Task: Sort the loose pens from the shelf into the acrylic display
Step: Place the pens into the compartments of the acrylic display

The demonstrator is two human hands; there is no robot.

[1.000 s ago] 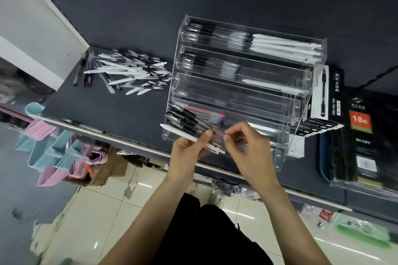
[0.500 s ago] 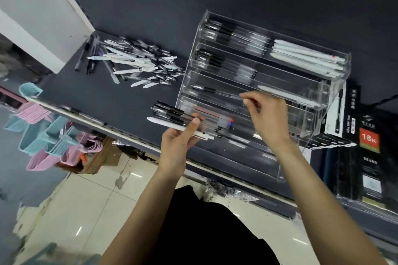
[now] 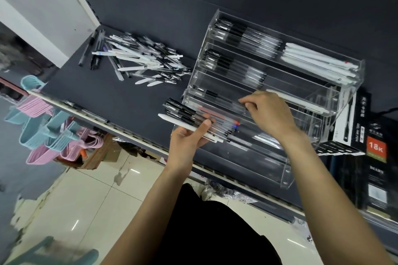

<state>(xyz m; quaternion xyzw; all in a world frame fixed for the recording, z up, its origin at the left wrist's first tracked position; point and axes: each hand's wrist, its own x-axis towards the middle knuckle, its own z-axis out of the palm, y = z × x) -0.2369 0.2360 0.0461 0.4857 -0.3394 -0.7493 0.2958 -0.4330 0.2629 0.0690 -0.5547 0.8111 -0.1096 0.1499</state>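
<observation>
Pens [image 3: 142,60] are found heaped loose on the dark shelf [image 3: 112,101], well left of the acrylic display [image 3: 323,101], which is stood against the far wall at the right. A bundle of pens [image 3: 189,115] is gripped in the left hand [image 3: 189,137], thumb pressed over the barrels, and is held just near of the display's lower tiers; it is judged that this stock is kept close so that single pens can be drawn from it without a reach back to the heap. One clear pen [image 3: 217,96] is pinched at its right end by the right hand [image 3: 269,114] and is laid along a middle tier, lengthwise like the pens already lodged in the two far tiers. Black-capped pens are grouped at the left of those tiers and white pens [image 3: 318,62] at the right, which suggests sorting by type. Whether the pinched pen rests on the tier floor cannot be told, since clear walls overlap. The lowest tiers are partly hidden by both hands, and their contents are hard to make out. The boxes [image 3: 374,146] at the right are cut off by the frame edge.
</observation>
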